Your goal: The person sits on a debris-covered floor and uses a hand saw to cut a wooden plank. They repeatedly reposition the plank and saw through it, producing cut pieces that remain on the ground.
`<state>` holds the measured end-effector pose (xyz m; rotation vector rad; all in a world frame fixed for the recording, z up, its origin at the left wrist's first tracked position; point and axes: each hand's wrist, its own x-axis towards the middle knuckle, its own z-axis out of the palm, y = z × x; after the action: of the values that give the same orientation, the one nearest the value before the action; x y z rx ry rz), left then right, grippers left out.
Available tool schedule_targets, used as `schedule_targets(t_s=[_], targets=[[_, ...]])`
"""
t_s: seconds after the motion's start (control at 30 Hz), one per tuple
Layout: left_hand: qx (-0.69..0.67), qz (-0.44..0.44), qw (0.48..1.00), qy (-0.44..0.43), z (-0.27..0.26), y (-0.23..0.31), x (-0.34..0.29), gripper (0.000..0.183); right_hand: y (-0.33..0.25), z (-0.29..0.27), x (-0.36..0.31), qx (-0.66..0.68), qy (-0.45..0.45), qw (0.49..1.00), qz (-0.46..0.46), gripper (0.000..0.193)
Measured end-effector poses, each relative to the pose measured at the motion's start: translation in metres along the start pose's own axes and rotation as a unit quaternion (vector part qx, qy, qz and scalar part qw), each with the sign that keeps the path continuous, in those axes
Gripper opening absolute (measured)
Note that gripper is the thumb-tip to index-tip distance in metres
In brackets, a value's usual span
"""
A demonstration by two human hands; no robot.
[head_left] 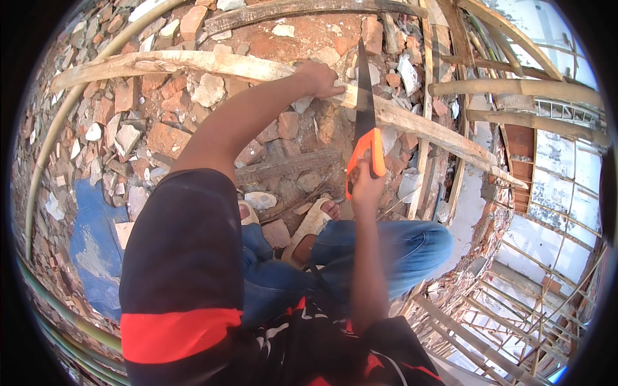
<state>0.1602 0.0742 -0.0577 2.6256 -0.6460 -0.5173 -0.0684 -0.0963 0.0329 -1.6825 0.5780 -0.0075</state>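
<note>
A long pale wooden plank (412,119) runs across in front of me, over the rubble. My left hand (317,79) is closed over its middle part, fingers wrapped on the far edge. To the right of that, my right hand (367,183) grips the orange handle of a hand saw (365,109). The saw's dark blade points away from me and crosses the plank just right of my left hand. Whether its teeth have cut into the wood cannot be made out.
Broken bricks and stones (167,138) cover the ground. A blue sheet (96,244) lies at the left, beside a bamboo pole (48,148). Another beam (302,9) lies at the far side. Several bamboo poles (515,88) stick out at the right. My sandalled feet (313,222) stand near the plank.
</note>
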Motion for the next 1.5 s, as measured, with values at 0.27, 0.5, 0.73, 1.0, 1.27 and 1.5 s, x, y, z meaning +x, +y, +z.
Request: schedule_targets(t_s=[0.27, 0.5, 0.73, 1.0, 1.27, 1.5], targets=[[-0.008, 0.009, 1.0, 0.0, -0.006, 0.0, 0.008, 0.071, 0.002, 0.013, 0.027, 0.049, 0.004, 0.998, -0.034, 0.016], [-0.01, 0.023, 1.0, 0.007, -0.003, 0.003, 0.005, 0.071, 0.012, 0.016, 0.023, 0.001, 0.026, 0.999, -0.048, 0.009], [0.011, 0.005, 1.0, 0.006, -0.003, 0.003, 0.004, 0.073, 0.021, -0.014, -0.026, 0.048, 0.004, 0.998, -0.05, 0.01], [-0.006, 0.016, 1.0, 0.02, -0.001, -0.006, 0.011, 0.07, 0.002, 0.012, 0.009, -0.019, -0.01, 1.0, -0.01, 0.008], [0.011, 0.027, 0.999, 0.021, -0.001, -0.004, 0.014, 0.068, -0.009, 0.022, 0.042, 0.008, -0.02, 0.999, -0.034, 0.027], [0.014, 0.013, 1.0, 0.001, -0.003, -0.008, 0.017, 0.068, 0.045, -0.002, -0.048, -0.132, 0.033, 0.989, -0.064, 0.03]])
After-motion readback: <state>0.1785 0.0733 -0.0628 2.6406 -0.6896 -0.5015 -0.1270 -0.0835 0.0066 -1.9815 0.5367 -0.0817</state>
